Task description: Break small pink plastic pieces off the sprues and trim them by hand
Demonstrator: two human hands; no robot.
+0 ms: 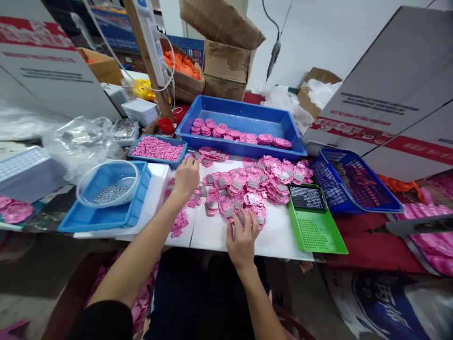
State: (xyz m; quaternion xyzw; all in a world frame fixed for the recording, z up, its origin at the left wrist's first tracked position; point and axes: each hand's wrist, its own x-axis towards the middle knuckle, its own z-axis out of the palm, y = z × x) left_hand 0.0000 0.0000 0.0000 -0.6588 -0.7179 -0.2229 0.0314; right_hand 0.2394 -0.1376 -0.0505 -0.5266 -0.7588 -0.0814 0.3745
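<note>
My left hand (187,177) is at the left side of the pink parts, with its fingers curled and their tips mostly hidden. Pink plastic shows right at these fingertips, but what they hold I cannot make out. My right hand (242,238) rests with fingers apart on the near edge of a spread of pink plastic parts (238,181), many carrying grey metal plates. Under and beside my left forearm lie small pink pieces (180,223) on the white work surface (208,233).
A blue tray (244,111) with stacked pink parts stands behind. To the left are a small tray of pink pieces (157,149) and a clear tub of screws (112,192). On the right sit a green basket (314,231) and a blue basket (354,179). An electric screwdriver (273,57) hangs above.
</note>
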